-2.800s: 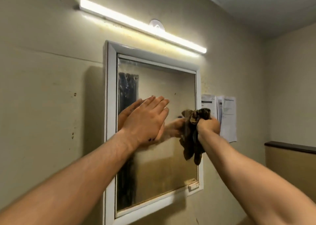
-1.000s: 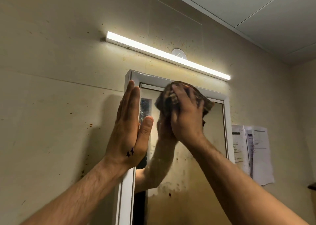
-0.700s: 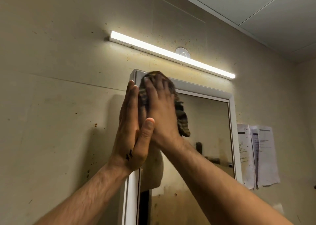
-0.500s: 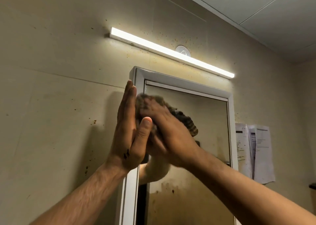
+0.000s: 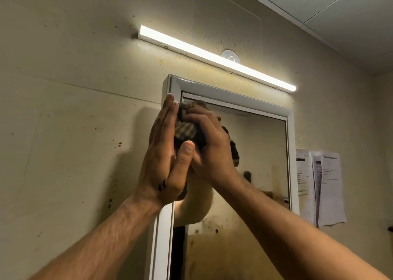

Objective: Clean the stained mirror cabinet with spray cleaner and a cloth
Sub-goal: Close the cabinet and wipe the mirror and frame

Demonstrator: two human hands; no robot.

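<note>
Head view, looking up at a white-framed rectangular mirror cabinet (image 5: 234, 96) fixed to a beige, speckled wall (image 5: 74, 131). Left hand (image 5: 163, 158): flat, fingers straight and held together, pointing up, laid along the left upright of the frame near its top corner; thumb angled right, its tip touching the cloth. A small dark mark sits on the back of this hand near the thumb base. Right hand (image 5: 210, 152): fingers curled over a bunched dark brown mottled cloth (image 5: 187, 128), gripping it against the mirror glass (image 5: 261, 152) at the upper left corner, just beside the left hand. A fold of cloth hangs out past the right side of that hand. Both forearms are bare and reach up from the bottom edge of the view. Upper glass reflects fairly cleanly; lower glass carries a brownish-yellow film and dark spots (image 5: 223, 248). A lit white strip light (image 5: 212, 55) is on the wall above the cabinet, with a round white fitting (image 5: 230, 55) behind it. White printed paper sheets (image 5: 321, 186) hang on the wall right of the frame. White ceiling panels (image 5: 340, 14) at top right.
</note>
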